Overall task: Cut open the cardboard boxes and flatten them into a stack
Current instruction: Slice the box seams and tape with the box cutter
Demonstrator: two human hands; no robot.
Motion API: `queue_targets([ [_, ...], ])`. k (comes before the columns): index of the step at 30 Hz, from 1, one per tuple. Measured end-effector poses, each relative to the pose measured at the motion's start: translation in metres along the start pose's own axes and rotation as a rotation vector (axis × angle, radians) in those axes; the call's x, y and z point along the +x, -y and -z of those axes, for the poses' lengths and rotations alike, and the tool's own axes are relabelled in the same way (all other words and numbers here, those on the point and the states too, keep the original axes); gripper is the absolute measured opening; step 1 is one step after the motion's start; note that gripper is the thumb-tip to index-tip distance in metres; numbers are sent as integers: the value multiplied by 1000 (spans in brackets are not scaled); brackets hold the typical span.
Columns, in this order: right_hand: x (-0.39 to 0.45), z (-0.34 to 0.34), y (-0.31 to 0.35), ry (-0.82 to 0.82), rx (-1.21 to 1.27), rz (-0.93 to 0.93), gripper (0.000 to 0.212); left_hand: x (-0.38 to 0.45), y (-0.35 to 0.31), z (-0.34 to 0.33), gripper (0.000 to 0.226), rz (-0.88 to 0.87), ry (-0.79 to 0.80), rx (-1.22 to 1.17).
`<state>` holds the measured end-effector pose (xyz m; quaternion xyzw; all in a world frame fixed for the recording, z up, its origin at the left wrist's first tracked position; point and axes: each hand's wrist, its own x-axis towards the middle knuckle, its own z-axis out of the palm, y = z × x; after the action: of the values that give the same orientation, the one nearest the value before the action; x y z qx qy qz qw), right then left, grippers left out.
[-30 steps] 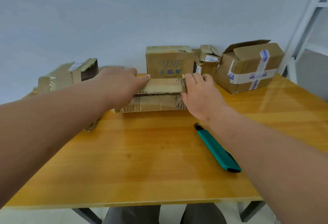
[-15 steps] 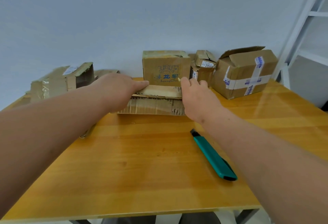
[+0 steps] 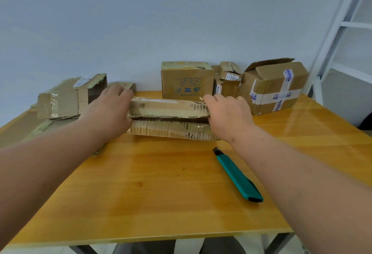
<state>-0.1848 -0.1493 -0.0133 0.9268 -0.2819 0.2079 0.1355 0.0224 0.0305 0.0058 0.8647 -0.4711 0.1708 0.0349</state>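
Nearest on the wooden bench point(image 3: 161, 193) lies a teal utility knife point(image 3: 237, 175), just right of centre, untouched beside the right forearm. Beyond it, both hands work a partly flattened cardboard box point(image 3: 169, 114) resting on the bench: the left hand point(image 3: 112, 112) grips its left end, the right hand point(image 3: 227, 112) its right end, fingers curled over the upper flap. To the left sits a stack of flattened cardboard point(image 3: 60, 102), topped by a half-collapsed taped piece. Against the wall stand 3 more boxes: a printed carton point(image 3: 187, 80) directly behind the held box, a small crumpled box point(image 3: 229, 80) touching its right side, and a taped box point(image 3: 275, 86) with raised flaps at the far right.
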Motion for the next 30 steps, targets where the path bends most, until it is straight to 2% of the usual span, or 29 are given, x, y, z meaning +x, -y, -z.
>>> queue_targets([
  [4, -3, -3, 7, -11, 27, 1, 33, 2, 0, -14, 39, 65, 4, -22],
  [9, -2, -5, 0, 49, 11, -55, 32, 16, -4, -15, 21, 21, -25, 46],
  [14, 4, -7, -1, 81, 57, -92, 26, 24, -3, -17, 27, -37, 19, 174],
  [21, 7, -4, -12, 70, 73, -136, 12, 26, -6, -11, 31, -266, 60, 308],
  [23, 8, -6, -15, 67, 76, -164, 15, 27, -6, -5, 33, -263, 61, 231],
  [25, 10, -8, -15, 70, 152, -223, 24, 26, -1, 4, 37, -184, 65, 36],
  [27, 11, -9, -13, 78, 325, -301, 35, 23, 7, 8, 44, -119, 94, -163],
  [30, 12, -10, -11, 58, 553, -362, 53, 19, 12, 7, 56, -77, 157, -267],
])
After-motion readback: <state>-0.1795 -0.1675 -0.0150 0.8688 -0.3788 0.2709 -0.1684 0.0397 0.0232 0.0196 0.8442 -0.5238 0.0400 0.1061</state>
